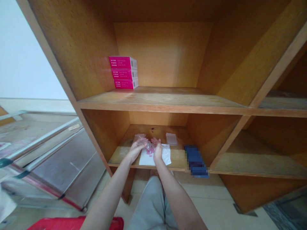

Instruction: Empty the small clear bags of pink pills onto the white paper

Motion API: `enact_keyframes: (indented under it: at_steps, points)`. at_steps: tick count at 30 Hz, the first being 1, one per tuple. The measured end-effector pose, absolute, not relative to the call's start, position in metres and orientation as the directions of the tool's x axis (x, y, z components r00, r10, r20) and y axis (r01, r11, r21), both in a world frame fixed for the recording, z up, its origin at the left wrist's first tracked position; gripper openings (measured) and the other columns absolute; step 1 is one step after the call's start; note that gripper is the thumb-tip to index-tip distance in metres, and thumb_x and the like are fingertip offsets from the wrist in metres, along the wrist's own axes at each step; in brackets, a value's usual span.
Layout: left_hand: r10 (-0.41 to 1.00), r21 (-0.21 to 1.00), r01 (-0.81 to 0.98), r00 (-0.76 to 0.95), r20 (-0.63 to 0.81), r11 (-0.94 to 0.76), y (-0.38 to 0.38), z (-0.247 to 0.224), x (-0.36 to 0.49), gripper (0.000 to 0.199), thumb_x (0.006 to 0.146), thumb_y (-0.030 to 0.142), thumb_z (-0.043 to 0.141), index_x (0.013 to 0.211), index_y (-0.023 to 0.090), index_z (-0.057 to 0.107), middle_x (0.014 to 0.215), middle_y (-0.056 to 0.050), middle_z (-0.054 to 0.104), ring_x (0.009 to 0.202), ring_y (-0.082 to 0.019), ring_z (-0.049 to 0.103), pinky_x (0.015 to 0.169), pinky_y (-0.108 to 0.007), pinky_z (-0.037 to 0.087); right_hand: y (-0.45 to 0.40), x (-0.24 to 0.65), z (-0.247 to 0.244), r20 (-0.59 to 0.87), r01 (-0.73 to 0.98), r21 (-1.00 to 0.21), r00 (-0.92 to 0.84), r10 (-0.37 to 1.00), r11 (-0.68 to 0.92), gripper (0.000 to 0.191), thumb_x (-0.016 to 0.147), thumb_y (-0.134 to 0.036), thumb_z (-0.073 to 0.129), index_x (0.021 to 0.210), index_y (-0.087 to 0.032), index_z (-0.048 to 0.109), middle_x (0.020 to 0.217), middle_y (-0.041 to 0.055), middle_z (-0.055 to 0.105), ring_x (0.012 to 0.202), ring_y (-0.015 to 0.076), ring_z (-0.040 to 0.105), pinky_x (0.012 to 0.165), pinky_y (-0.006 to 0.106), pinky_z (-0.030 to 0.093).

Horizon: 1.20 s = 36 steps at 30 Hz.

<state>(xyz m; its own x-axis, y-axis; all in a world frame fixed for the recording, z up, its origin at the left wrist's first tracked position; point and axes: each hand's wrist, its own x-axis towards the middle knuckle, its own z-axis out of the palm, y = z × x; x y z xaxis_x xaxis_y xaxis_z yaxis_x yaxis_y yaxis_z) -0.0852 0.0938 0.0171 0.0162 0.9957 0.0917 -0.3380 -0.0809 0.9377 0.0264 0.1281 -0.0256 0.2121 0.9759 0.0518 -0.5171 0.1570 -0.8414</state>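
Note:
On the lower shelf, a white sheet (166, 156) lies near the front edge with small pink pieces (150, 151) on it. My left hand (138, 147) is at the sheet's left side, palm turned inward, fingers stretched. My right hand (157, 149) faces it over the sheet, fingers spread toward the back. Between the hands is something clear, perhaps a small plastic bag (148, 146); which hand touches it is hard to tell. A clear bag (139, 136) lies behind my left hand. Another flat clear bag (171, 139) lies behind the sheet on the right.
Three pink boxes (123, 73) are stacked on the upper shelf (168, 98). A blurred dark blue object (195, 159) overhangs the lower shelf's front edge at the right. Metal-framed panels (64, 166) stand at the left, and a red object (57, 223) sits at the bottom left.

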Motion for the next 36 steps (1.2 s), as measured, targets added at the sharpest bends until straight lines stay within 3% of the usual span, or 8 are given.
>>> enact_keyframes:
  at_steps: [6, 11, 16, 19, 22, 27, 31, 36]
  points:
    - [0.999, 0.827, -0.562, 0.019, 0.035, -0.019, 0.087, 0.001, -0.083, 0.033, 0.065, 0.010, 0.066, 0.098, 0.012, 0.060, 0.107, -0.011, 0.062, 0.098, -0.018, 0.058, 0.087, -0.029, 0.042, 0.124, 0.028, -0.023, 0.103, -0.462, -0.866, 0.211, 0.972, 0.192, 0.040, 0.080, -0.040, 0.030, 0.090, -0.015, 0.060, 0.095, 0.0105, 0.066, 0.089, 0.0181, 0.061, 0.081, 0.033, 0.045]
    - [0.998, 0.801, -0.599, 0.029, 0.048, -0.021, 0.084, -0.003, -0.085, 0.027, 0.068, 0.010, 0.063, 0.095, 0.012, 0.060, 0.113, -0.012, 0.059, 0.102, -0.020, 0.056, 0.085, -0.029, 0.044, 0.117, 0.028, -0.015, 0.191, -0.368, -0.891, 0.228, 0.955, 0.266, 0.035, 0.079, -0.033, 0.028, 0.089, -0.015, 0.057, 0.095, 0.0107, 0.064, 0.089, 0.0171, 0.060, 0.083, 0.033, 0.044]
    - [0.998, 0.786, -0.618, 0.042, 0.045, -0.010, 0.081, -0.002, -0.087, 0.029, 0.070, 0.010, 0.062, 0.098, 0.014, 0.059, 0.116, -0.011, 0.057, 0.105, -0.020, 0.054, 0.086, -0.028, 0.044, 0.110, 0.029, 0.002, 0.302, -0.164, -0.913, 0.343, 0.889, 0.373, 0.017, 0.074, -0.030, 0.040, 0.082, -0.017, 0.050, 0.088, 0.0075, 0.060, 0.084, 0.0157, 0.057, 0.080, 0.030, 0.043]
    - [0.999, 0.767, -0.641, 0.029, 0.044, -0.015, 0.082, -0.003, -0.088, 0.029, 0.071, 0.011, 0.061, 0.099, 0.015, 0.058, 0.117, -0.011, 0.056, 0.104, -0.019, 0.054, 0.084, -0.028, 0.045, 0.109, 0.032, 0.015, 0.307, -0.005, -0.943, 0.363, 0.880, 0.331, 0.011, 0.073, -0.030, 0.044, 0.075, -0.019, 0.044, 0.077, 0.0050, 0.058, 0.073, 0.0153, 0.056, 0.072, 0.029, 0.044]
    - [0.999, 0.741, -0.671, 0.018, 0.033, -0.012, 0.083, -0.004, -0.089, 0.030, 0.072, 0.011, 0.060, 0.101, 0.016, 0.057, 0.116, -0.009, 0.057, 0.102, -0.017, 0.056, 0.082, -0.026, 0.046, 0.105, 0.035, 0.024, 0.194, 0.078, -0.980, 0.204, 0.959, 0.182, 0.017, 0.073, -0.036, 0.047, 0.068, -0.020, 0.042, 0.061, 0.0014, 0.055, 0.057, 0.0146, 0.055, 0.057, 0.027, 0.045]
    - [0.999, 0.727, -0.686, 0.023, 0.045, -0.018, 0.083, -0.003, -0.088, 0.033, 0.073, 0.009, 0.059, 0.104, 0.017, 0.055, 0.109, -0.008, 0.061, 0.099, -0.017, 0.058, 0.085, -0.028, 0.044, 0.094, 0.035, 0.030, -0.007, -0.009, -1.000, -0.138, 0.990, -0.008, 0.027, 0.070, -0.041, 0.052, 0.079, -0.019, 0.040, 0.051, -0.0047, 0.051, 0.037, 0.0108, 0.049, 0.034, 0.020, 0.036]
    - [0.997, 0.729, -0.685, 0.043, 0.062, -0.016, 0.082, -0.002, -0.087, 0.038, 0.072, 0.010, 0.060, 0.109, 0.017, 0.052, 0.110, -0.010, 0.061, 0.098, -0.019, 0.058, 0.087, -0.032, 0.043, 0.096, 0.034, 0.028, 0.059, -0.119, -0.992, -0.095, 0.994, 0.048, 0.024, 0.067, -0.031, 0.055, 0.082, -0.020, 0.040, 0.057, -0.0065, 0.052, 0.037, 0.0076, 0.048, 0.034, 0.017, 0.037]
    - [0.998, 0.697, -0.715, 0.069, -0.015, 0.060, 0.085, -0.005, -0.089, 0.029, 0.077, 0.021, 0.056, 0.105, 0.013, 0.053, 0.105, -0.014, 0.063, 0.100, -0.021, 0.058, 0.093, -0.037, 0.040, 0.108, 0.040, 0.024, 0.230, -0.162, -0.960, -0.002, 0.973, 0.227, 0.021, 0.063, -0.022, 0.055, 0.080, -0.020, 0.043, 0.066, -0.0035, 0.055, 0.050, 0.0096, 0.054, 0.047, 0.021, 0.045]
